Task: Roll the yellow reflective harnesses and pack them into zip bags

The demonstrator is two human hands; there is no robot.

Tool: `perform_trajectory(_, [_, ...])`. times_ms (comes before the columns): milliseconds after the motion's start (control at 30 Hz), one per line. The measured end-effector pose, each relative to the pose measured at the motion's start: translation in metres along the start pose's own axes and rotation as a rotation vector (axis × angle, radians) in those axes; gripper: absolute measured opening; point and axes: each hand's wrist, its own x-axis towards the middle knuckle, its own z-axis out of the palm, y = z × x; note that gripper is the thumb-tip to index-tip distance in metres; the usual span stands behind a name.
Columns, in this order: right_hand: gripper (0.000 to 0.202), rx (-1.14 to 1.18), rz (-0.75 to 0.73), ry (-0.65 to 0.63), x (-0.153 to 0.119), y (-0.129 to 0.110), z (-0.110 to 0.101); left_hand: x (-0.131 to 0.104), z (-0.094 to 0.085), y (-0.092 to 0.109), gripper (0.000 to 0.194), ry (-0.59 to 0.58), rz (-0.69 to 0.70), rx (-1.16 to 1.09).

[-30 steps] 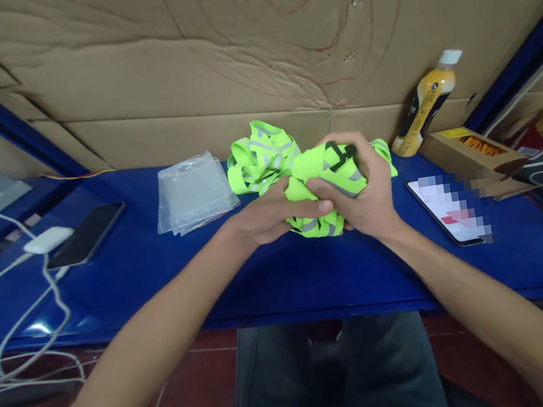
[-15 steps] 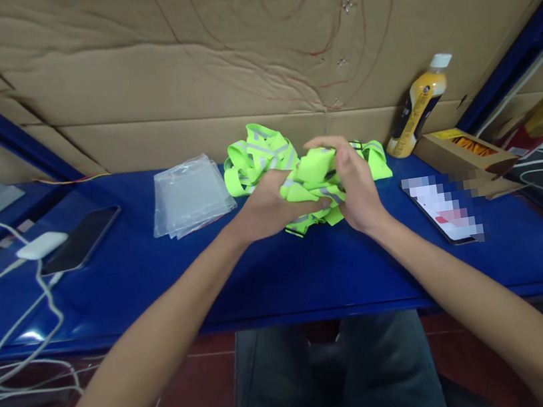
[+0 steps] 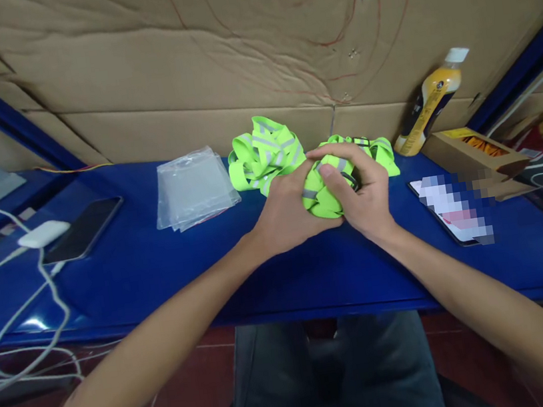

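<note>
Between my two hands is a bunched neon-yellow reflective strap (image 3: 320, 198) with grey stripes and a black buckle near my right thumb. My left hand (image 3: 290, 211) wraps around its left side and underside. From the right, my right hand (image 3: 363, 187) grips it, thumb pressed on top and fingers curled over the far side. Just behind my left hand lies a loose heap of the same strapping (image 3: 267, 150). Another neon strap bundle (image 3: 384, 152) with a black buckle rests behind my right hand, partly hidden by it.
Clear plastic bags (image 3: 195, 190) lie stacked left of the heap. Further left are a dark phone (image 3: 84, 231), a white charging case (image 3: 44, 234) and white cables. On the right stand a yellow bottle (image 3: 432, 103), an open cardboard box (image 3: 480, 157) and a lit phone (image 3: 449, 212). Cardboard (image 3: 132, 75) walls the back.
The held strap has been gathered into a smaller, tighter bundle, its hanging ends tucked in. My right fingers have closed over it. The view has shifted slightly.
</note>
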Motion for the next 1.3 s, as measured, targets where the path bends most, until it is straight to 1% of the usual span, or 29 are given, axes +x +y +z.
perform_trajectory(67, [0.014,0.013,0.012,-0.029,0.002,0.003,-0.002,0.002,-0.003,-0.004,0.066,-0.028,0.012,-0.059])
perform_trajectory(167, [0.016,0.027,0.09,-0.031,0.004,0.011,-0.005,0.005,-0.005,-0.006,0.079,-0.083,-0.013,-0.111])
perform_trajectory(233, [0.018,0.003,0.101,-0.022,0.004,0.014,-0.007,0.006,-0.005,-0.006,0.083,-0.106,-0.021,-0.155])
perform_trajectory(333, [0.015,-0.087,0.036,0.001,0.003,0.014,-0.009,0.007,-0.002,-0.005,0.077,-0.135,-0.03,-0.293])
perform_trajectory(400, [0.014,-0.143,0.01,0.023,0.002,0.013,-0.008,0.008,0.001,-0.006,0.072,-0.157,-0.058,-0.407])
perform_trajectory(500, [0.016,-0.172,0.029,0.04,0.002,0.014,-0.006,0.009,0.004,-0.008,0.064,-0.184,-0.131,-0.522])
perform_trajectory(600, [0.015,-0.136,0.033,0.012,0.004,0.016,-0.007,0.01,0.004,-0.01,0.055,-0.189,-0.164,-0.553])
perform_trajectory(667, [0.014,-0.109,0.013,-0.028,0.004,0.017,-0.008,0.011,0.003,-0.011,0.054,-0.198,-0.171,-0.582])
perform_trajectory(767, [0.016,-0.095,-0.031,-0.078,0.004,0.019,-0.01,0.012,0.002,-0.012,0.058,-0.205,-0.205,-0.649])
perform_trajectory(867, [0.021,-0.091,-0.036,-0.076,0.004,0.019,-0.01,0.011,0.003,-0.015,0.058,-0.187,-0.218,-0.67])
perform_trajectory(933, [0.022,-0.051,0.007,-0.072,0.004,0.019,-0.01,0.01,0.005,-0.018,0.051,-0.155,-0.212,-0.64])
perform_trajectory(1033, [0.026,0.086,0.111,-0.105,0.007,0.018,-0.01,0.009,0.006,-0.019,0.044,-0.135,-0.222,-0.636])
perform_trajectory(1067, [0.029,0.137,0.153,-0.107,0.009,0.017,-0.011,0.009,0.006,-0.019,0.044,-0.138,-0.223,-0.641])
perform_trajectory(1133, [0.032,0.239,0.25,-0.061,0.013,0.016,-0.013,0.01,0.005,-0.018,0.046,-0.119,-0.216,-0.623])
perform_trajectory(1200, [0.038,0.345,0.371,-0.013,0.016,0.017,-0.016,0.012,0.002,-0.017,0.051,-0.053,-0.211,-0.584])
perform_trajectory(1233, [0.043,0.402,0.434,-0.016,0.018,0.018,-0.018,0.013,0.001,-0.016,0.052,-0.017,-0.217,-0.574])
perform_trajectory(1300, [0.051,0.511,0.546,-0.068,0.02,0.02,-0.021,0.014,-0.003,-0.015,0.055,0.032,-0.234,-0.587])
